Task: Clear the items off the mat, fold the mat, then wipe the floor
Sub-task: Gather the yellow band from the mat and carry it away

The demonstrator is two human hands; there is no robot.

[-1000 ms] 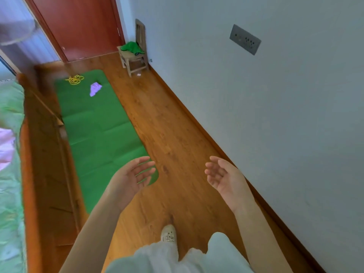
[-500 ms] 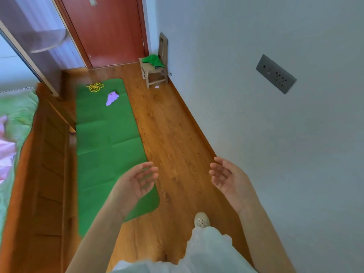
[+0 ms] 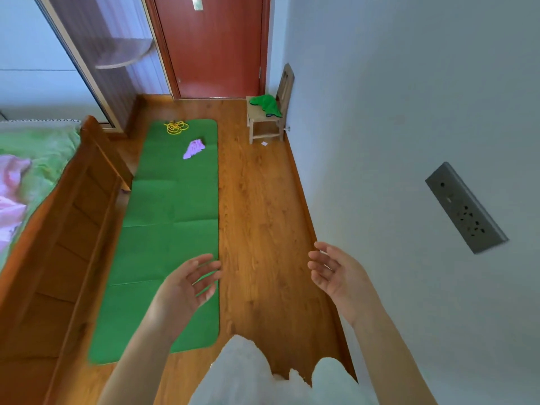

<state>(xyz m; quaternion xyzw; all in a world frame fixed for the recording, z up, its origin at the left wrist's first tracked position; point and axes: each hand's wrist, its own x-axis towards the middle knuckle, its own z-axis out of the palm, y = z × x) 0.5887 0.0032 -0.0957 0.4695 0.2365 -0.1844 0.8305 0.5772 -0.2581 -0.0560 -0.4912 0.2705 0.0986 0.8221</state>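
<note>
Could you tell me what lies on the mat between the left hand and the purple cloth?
In the head view, only bare green mat lies between the left hand and the purple cloth; the yellow rope sits beyond the cloth.

My view has swung up and left: the whole mat point(image 3: 172, 229) now shows, and the door point(image 3: 210, 45) fills the top. Shoe gone from sight.
</note>
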